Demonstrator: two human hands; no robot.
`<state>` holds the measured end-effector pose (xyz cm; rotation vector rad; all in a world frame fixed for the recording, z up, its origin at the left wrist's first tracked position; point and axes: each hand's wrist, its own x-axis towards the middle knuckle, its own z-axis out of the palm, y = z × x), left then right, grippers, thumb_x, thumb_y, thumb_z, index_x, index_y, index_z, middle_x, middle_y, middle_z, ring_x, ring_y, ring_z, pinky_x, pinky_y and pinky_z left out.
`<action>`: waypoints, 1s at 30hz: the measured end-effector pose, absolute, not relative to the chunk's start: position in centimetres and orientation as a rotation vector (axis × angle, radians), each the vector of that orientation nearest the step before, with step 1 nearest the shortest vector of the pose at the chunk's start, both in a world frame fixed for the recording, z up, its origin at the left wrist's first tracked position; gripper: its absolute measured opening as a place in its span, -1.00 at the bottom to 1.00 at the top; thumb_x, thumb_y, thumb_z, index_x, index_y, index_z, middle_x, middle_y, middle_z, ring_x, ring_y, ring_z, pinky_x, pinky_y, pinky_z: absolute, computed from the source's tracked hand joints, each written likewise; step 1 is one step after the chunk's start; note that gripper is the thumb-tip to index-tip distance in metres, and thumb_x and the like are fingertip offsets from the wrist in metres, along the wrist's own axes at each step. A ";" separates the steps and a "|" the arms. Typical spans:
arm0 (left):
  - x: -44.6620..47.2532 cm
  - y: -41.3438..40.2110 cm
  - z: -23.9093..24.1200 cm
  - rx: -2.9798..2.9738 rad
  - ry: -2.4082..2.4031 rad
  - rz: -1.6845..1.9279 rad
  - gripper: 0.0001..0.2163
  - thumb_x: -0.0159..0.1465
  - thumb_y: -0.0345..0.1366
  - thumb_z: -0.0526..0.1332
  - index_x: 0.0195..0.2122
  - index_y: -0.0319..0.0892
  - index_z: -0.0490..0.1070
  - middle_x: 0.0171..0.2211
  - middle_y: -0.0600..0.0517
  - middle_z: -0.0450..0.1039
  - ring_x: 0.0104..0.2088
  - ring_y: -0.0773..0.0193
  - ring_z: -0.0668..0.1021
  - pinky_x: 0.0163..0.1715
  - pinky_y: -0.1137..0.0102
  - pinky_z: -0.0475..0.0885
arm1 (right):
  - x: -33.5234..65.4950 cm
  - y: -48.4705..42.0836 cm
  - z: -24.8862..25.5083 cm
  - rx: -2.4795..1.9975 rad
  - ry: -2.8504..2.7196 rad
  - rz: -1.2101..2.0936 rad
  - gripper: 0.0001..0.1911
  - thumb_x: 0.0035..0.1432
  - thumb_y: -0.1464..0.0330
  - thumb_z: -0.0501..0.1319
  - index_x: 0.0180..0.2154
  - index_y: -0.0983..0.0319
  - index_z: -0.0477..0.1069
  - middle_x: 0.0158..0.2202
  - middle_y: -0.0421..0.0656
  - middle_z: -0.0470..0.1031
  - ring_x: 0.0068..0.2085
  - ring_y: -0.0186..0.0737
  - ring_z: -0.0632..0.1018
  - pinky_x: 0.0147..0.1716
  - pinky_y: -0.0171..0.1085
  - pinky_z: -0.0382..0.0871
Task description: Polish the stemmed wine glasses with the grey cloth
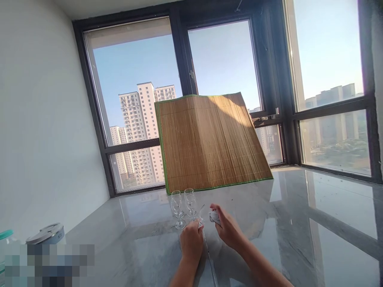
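My left hand (191, 241) is closed, its thumb and fingers pinching a thin pale piece that looks like part of a white cable. Just to the right, my right hand (226, 227) curls around a small white bundle (214, 216) with loops, which looks like coiled cable. A thin curved strand (202, 208) rises between the two hands. Small clear stemmed glasses stand upright on the glossy grey tabletop (149, 247) beyond my left hand, among them a left glass (176, 204) and a right glass (189, 197). More stems show behind them.
A bamboo mat (209, 139) with green edging leans against the window behind the glasses. At the lower left stand a lidded cup (49, 233) and a teal-topped container (6, 234), partly pixelated. A white wall (44, 119) borders the left side. A thin line (211, 259) runs toward me along the tabletop.
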<state>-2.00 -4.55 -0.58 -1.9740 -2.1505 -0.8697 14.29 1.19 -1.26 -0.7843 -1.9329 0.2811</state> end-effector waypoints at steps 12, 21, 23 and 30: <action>-1.9 -4.6 -0.6 -1.962 -2.156 -0.824 -0.80 0.34 -0.30 0.08 -0.19 -0.12 0.51 -0.27 0.00 0.56 -0.23 0.21 0.57 -0.35 0.40 0.19 | 13.9 -0.3 0.4 -0.897 -1.951 0.299 -0.77 -0.02 0.47 0.12 -0.26 0.14 0.20 -0.28 -0.21 0.35 -0.33 -0.22 0.41 -0.29 -0.29 0.27; -1.9 -4.5 -0.8 -1.965 -2.116 -0.776 -0.85 0.29 -0.33 0.14 -0.26 -0.11 0.52 -0.31 0.00 0.56 -0.27 0.20 0.57 -0.38 0.40 0.19 | 13.8 -0.6 0.4 -0.819 -1.973 0.310 -0.71 -0.05 0.57 0.04 -0.26 0.15 0.21 -0.25 -0.19 0.39 -0.27 -0.22 0.43 -0.24 -0.29 0.28; -1.8 -4.4 -0.8 -1.963 -2.079 -0.739 -0.88 0.27 -0.36 0.17 -0.29 -0.10 0.51 -0.34 0.01 0.55 -0.28 0.20 0.56 -0.36 0.40 0.21 | 13.7 -0.6 0.2 -0.782 -1.969 0.308 -0.64 -0.06 0.57 0.04 -0.19 0.14 0.22 -0.21 -0.18 0.42 -0.22 -0.20 0.45 -0.21 -0.28 0.28; -1.6 -4.4 -0.7 -2.041 -1.878 -0.732 -0.78 0.22 -0.40 0.21 -0.16 0.00 0.54 -0.35 0.04 0.53 -0.21 0.16 0.50 -0.19 0.36 0.27 | 14.9 1.7 0.2 -0.876 -1.720 0.327 -0.53 -0.06 0.55 0.03 -0.05 0.15 0.24 -0.27 -0.20 0.40 -0.29 -0.22 0.45 -0.25 -0.29 0.28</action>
